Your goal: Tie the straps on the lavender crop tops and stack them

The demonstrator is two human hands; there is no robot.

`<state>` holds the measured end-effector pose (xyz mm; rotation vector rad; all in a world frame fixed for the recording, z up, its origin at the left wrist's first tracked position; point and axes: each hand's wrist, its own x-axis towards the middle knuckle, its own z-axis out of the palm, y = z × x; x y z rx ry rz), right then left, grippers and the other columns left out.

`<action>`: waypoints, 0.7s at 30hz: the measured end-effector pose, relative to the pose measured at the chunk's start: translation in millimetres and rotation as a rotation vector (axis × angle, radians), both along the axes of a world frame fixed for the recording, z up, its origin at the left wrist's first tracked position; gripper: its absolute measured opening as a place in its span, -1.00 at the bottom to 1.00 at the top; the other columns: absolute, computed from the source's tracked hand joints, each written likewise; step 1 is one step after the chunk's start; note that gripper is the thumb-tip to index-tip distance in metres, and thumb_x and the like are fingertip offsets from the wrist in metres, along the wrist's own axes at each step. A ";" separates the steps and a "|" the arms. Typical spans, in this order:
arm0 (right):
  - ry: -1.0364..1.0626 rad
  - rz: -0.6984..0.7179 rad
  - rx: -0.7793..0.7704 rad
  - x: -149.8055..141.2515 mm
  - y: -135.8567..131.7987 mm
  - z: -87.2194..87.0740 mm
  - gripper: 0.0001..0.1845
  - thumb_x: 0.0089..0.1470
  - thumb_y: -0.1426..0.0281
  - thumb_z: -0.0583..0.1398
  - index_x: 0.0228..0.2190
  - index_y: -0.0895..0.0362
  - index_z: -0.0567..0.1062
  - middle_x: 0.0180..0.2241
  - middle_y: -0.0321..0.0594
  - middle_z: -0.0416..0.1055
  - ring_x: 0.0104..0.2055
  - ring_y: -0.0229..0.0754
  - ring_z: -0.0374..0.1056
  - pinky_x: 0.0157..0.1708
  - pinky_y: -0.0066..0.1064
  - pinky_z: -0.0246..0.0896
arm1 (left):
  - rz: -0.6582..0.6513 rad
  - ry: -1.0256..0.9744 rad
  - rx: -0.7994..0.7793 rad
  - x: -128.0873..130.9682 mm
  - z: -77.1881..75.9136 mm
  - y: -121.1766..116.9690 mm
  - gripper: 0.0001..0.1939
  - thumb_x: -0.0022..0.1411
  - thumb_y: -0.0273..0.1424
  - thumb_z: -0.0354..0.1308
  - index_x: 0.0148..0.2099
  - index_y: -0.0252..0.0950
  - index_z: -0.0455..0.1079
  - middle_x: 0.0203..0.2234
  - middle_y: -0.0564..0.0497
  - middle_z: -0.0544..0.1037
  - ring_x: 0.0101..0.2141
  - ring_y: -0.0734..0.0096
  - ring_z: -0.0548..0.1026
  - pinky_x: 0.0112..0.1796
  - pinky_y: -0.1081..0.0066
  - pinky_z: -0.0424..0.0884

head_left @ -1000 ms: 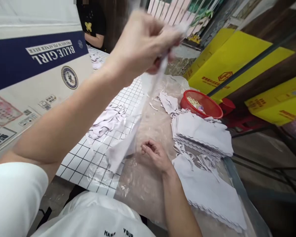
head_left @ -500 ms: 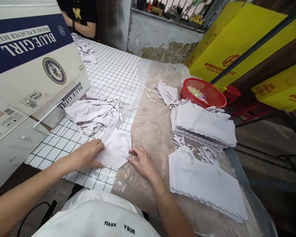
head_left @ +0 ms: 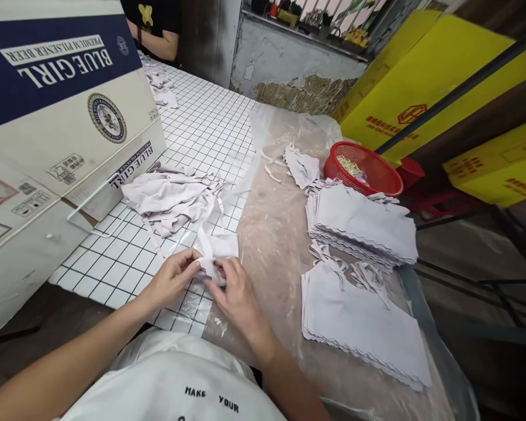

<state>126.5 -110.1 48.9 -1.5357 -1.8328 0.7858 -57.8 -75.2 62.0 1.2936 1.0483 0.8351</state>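
A pale lilac strappy garment piece (head_left: 225,244) lies on the table in front of me, its near part gathered up between my fingers. My left hand (head_left: 173,279) pinches the gathered cloth at its left side, thumb and fingers together. Close beside it, my right hand (head_left: 239,295) grips the same piece from the right, with the fingertips curled over the fold. Just beyond is a loose heap of similar garment pieces (head_left: 169,199), straps trailing off it. To the right, two neat stacks, a far stack (head_left: 362,213) and a near stack (head_left: 362,316), have scalloped edges and bundled straps.
A beer carton (head_left: 70,140) stands on the left. A red plastic basket (head_left: 377,166) with small items sits behind the stacks. Clear plastic sheeting (head_left: 272,234) covers the table's right part. Across the table is another person (head_left: 162,35); yellow boxes (head_left: 438,82) stand at the right.
The garment piece lay spread flat between my hands; now its near part is gathered up. My hands have come closer together, both fingers closed on the cloth.
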 end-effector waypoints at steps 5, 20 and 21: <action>0.320 -0.073 -0.138 10.4 18.5 9.6 -0.84 0.13 0.40 0.11 -0.34 0.11 0.51 -0.39 -0.24 0.46 -0.34 -0.18 0.36 -0.29 -0.37 0.27 | -0.029 -0.280 -0.306 5.5 8.3 12.0 -0.53 0.06 0.03 0.27 -0.37 -0.27 0.26 -0.59 0.15 0.31 -0.60 0.56 0.23 -0.55 0.54 0.17; 0.880 -0.262 -0.255 44.2 1.2 41.6 -0.34 0.10 -0.20 0.00 -0.20 0.08 0.52 -0.27 -0.09 0.58 -0.14 0.08 0.52 -0.23 -0.06 0.47 | -0.198 -0.461 -0.579 65.1 -19.1 15.0 -0.69 0.17 -0.22 0.16 -0.17 -0.36 0.47 -0.41 -0.11 0.61 -0.39 0.23 0.56 -0.35 0.33 0.47; 0.875 -0.268 -0.247 48.0 2.3 39.6 -0.34 0.09 -0.20 0.01 -0.20 0.08 0.52 -0.25 -0.08 0.58 -0.12 0.09 0.51 -0.22 -0.06 0.47 | -0.219 -0.555 -0.629 66.9 -16.0 16.2 -0.69 0.17 -0.24 0.16 -0.14 -0.37 0.47 -0.42 -0.11 0.61 -0.40 0.25 0.57 -0.37 0.36 0.47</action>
